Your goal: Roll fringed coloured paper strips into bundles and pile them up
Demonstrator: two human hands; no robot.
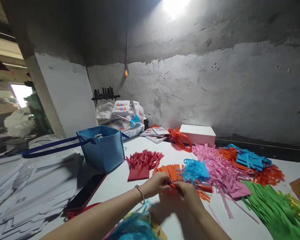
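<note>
Orange paper (pixel 173 189) is pinched in the fingertips of left hand (pixel 157 184) and right hand (pixel 189 194), wanting even, gentle tension, clear of the blue fringe (pixel 197 170) just beyond the right!

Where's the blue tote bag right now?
In the head view, the blue tote bag stands left of centre on the white table, left of the dark red fringed paper and in front of the printed packs.

a white table (pixel 113 186) bears a blue bag (pixel 103 151), white box (pixel 198 134), pink fringe (pixel 223 170)
</note>
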